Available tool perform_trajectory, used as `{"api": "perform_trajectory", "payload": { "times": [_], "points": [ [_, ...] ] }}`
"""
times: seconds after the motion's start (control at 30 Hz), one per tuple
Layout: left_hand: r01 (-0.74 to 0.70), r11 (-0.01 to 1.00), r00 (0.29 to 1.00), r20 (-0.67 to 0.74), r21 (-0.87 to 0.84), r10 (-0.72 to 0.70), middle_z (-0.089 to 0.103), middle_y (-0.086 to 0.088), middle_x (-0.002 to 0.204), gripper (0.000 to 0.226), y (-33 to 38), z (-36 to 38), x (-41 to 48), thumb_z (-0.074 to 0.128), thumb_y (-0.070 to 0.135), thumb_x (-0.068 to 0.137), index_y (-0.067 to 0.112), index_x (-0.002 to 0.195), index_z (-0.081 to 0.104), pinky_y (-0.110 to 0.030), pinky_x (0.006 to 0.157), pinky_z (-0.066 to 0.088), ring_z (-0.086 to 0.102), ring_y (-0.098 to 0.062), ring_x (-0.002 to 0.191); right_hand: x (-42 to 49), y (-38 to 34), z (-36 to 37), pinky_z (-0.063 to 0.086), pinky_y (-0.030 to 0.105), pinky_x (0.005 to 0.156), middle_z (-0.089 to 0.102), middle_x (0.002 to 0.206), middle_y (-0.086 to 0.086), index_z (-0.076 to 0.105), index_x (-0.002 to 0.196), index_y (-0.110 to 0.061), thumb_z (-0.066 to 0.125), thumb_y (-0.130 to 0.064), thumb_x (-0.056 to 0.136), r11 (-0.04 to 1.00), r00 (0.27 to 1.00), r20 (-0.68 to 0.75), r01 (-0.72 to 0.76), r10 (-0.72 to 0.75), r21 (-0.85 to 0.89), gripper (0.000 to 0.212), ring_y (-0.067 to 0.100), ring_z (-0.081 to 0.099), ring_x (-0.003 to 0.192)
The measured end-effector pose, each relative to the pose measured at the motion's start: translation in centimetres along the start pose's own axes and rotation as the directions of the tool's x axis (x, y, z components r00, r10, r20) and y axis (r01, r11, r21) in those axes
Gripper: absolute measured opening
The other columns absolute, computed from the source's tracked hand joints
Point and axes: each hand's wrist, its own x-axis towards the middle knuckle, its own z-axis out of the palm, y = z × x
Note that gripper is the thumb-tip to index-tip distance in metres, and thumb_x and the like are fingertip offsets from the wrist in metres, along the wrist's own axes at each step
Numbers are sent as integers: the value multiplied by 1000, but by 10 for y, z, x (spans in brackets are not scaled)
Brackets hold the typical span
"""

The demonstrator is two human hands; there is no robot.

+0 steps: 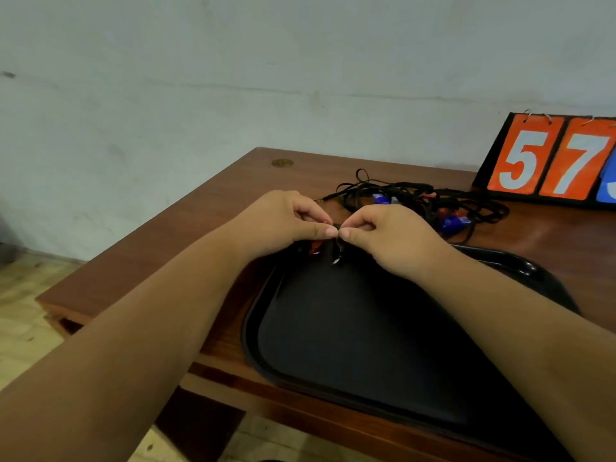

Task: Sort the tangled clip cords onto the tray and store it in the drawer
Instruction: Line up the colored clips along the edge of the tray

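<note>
Clip cords mostly sit in a tangled heap on the tabletop, just behind the black tray, so it's a short hop from pile to tray. Head view: left hand and right hand meet over the tray's far edge. The fingers of both are pinched tight on one black cord, probably so its ends dangle straight onto the tray. Can't make out a drawer.

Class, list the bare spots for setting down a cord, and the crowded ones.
Bare: most of the tray floor, nearer than both hands; the table strip left of the left hand. Crowded: behind the right hand, where the cord pile lies by the number board.
</note>
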Motion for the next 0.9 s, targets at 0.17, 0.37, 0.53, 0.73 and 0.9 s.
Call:
{"api": "perform_trajectory", "payload": {
  "times": [0.17,0.37,0.53,0.73,0.9],
  "points": [
    [58,996,998,-3,-65,-58,77,15,83,17,-5,0,1,88,47,85,35,96,86,-4,63,42,65,9,73,2,3,2,44,20,77,69,105,-19,76,121,-36,63,-46,106,1000,1000,-3,9,-9,-14,22,-3,60,93],
    [108,989,994,37,-99,-105,81,19,94,17,-3,-3,-1,84,49,89,36,99,86,-18,81,47,71,7,90,2,4,1,46,17,77,72,109,-21,77,121,-39,66,-46,105,1000,999,32,2,-3,28,21,-1,64,97],
    [121,990,992,30,-77,-120,79,28,101,24,-6,-4,0,74,53,97,32,100,86,-19,91,45,67,16,96,0,0,-2,45,24,90,71,116,-17,75,127,-36,64,-42,107,1000,998,57,8,-8,5,24,1,63,106],
    [125,990,991,59,-71,-121,80,21,105,11,-8,-6,1,80,36,95,38,105,86,-18,90,46,70,7,101,0,-3,-2,49,26,99,71,118,-16,75,129,-33,63,-38,108,1000,998,62,7,-6,-14,25,3,64,108],
    [125,985,991,68,-120,-118,81,19,104,13,-8,-6,0,82,32,95,37,106,86,-18,89,46,71,7,99,0,-2,0,47,25,95,72,117,-15,75,128,-33,64,-38,107,1000,998,58,-1,-1,28,24,3,64,108]
  ]
}}
